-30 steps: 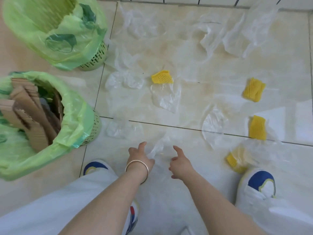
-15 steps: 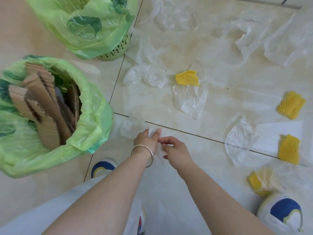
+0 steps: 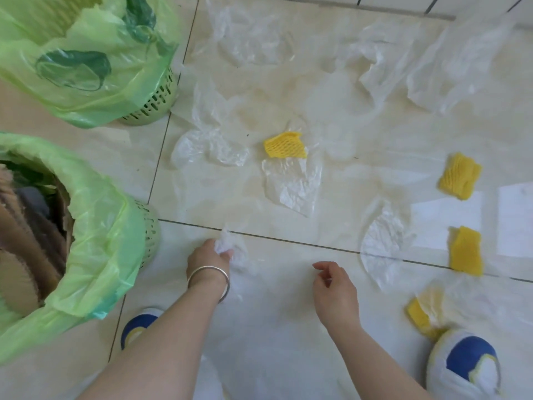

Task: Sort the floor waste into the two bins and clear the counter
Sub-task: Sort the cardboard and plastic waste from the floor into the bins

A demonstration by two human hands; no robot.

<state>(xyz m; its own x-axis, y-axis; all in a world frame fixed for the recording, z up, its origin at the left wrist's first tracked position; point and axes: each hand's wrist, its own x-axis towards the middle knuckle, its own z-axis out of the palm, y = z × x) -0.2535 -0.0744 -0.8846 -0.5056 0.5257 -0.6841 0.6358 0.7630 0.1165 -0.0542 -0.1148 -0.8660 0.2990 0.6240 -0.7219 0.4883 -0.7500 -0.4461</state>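
My left hand [image 3: 208, 256], with a silver bangle on the wrist, is closed on a bunched clear plastic bag [image 3: 233, 249] just above the floor. To its right my right hand [image 3: 334, 287] hovers with fingers loosely apart and holds nothing. Two bins lined with green bags stand at the left: the near bin [image 3: 95, 226] holds cardboard pieces, the far bin [image 3: 86, 62] shows only its liner. Several clear plastic bags, such as one [image 3: 291, 183] in the middle, lie scattered on the tiles. Yellow foam nets lie at centre [image 3: 285, 145] and at right [image 3: 460, 176], [image 3: 465, 251].
My two white and blue shoes [image 3: 138, 327], [image 3: 464, 368] stand at the bottom. Another yellow net [image 3: 421, 316] under clear plastic lies by the right shoe. A tiled wall base [image 3: 375, 4] runs along the top edge.
Both hands met on the clear bag by the tile joint. Now the left hand keeps it bunched while the right hand has let go and drawn away to the right.
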